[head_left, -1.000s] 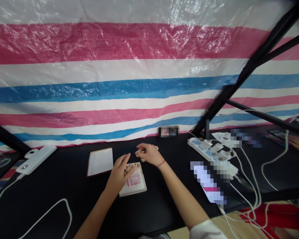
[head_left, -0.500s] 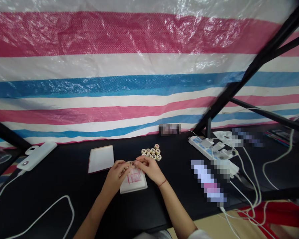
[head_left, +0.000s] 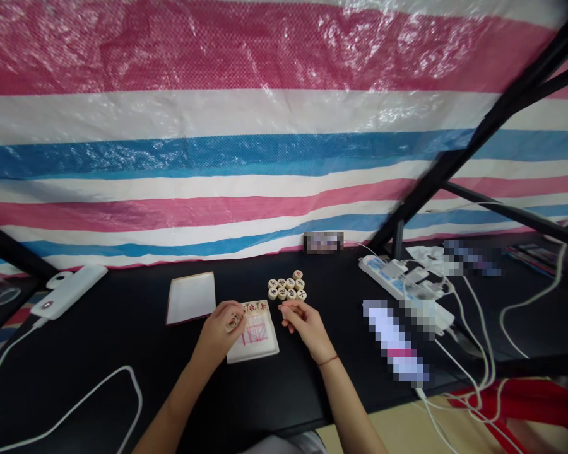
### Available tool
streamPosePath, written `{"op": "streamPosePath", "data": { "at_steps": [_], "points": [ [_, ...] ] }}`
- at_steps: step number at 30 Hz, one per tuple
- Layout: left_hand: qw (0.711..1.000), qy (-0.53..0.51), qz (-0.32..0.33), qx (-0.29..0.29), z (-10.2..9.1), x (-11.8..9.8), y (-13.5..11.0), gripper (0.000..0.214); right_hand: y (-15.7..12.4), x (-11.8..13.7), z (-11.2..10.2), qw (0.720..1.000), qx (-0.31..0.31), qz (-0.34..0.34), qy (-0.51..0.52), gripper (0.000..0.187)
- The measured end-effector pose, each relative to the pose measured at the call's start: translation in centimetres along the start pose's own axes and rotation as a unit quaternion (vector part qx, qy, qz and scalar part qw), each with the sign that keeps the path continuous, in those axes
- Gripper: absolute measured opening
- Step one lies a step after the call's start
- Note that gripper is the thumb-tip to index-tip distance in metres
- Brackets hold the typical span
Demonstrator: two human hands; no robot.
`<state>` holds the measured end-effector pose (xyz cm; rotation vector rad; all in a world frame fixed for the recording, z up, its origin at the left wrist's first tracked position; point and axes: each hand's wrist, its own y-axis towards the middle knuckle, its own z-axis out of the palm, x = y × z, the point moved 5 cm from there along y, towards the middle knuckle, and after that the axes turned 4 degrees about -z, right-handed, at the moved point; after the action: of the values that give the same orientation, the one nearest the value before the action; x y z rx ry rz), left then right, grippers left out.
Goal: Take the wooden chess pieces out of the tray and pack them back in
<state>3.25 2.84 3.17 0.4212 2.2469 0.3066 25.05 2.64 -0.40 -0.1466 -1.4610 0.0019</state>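
Observation:
My left hand (head_left: 220,328) is closed around a wooden Chinese chess piece (head_left: 232,322) over the left side of a shallow white box (head_left: 265,345). Along the box's far wall sits a row of round pieces with red characters, among them one piece (head_left: 252,308) and another piece (head_left: 262,306); my left fingers partly cover the row's left end. Pink lines mark the box floor. Just right of the box, my right hand (head_left: 305,325) has its fingers curled together, with no piece visible in them. Beyond it, several pieces (head_left: 281,292) with dark characters stand grouped on the black table, plus a red-marked piece (head_left: 298,274).
The box lid (head_left: 192,299) lies inside-up at left. A white device (head_left: 69,293) with a cable rests farther left. At right are a power strip (head_left: 383,275), plugs, tangled cables and a blurred-out object (head_left: 395,343). Striped sheeting (head_left: 194,157) hangs behind.
My right hand has moved right, off the box, uncovering a piece at the row's right end and the grouped pieces. My left hand stays over the box, still holding its piece.

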Motion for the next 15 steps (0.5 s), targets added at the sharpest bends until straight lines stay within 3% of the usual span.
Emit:
{"op": "streamPosePath", "data": {
  "at_steps": [7,15],
  "points": [
    [0.972,0.152,0.161,0.084,3.5,-2.5,-0.1,0.009,-0.6,0.2,0.1,1.0,-0.005,-0.004,0.012,0.044],
    [0.95,0.247,0.161,0.107,4.9,-2.0,-0.3,0.007,-1.4,0.4,1.1,0.994,0.044,-0.044,-0.093,0.031]
  ]
}}
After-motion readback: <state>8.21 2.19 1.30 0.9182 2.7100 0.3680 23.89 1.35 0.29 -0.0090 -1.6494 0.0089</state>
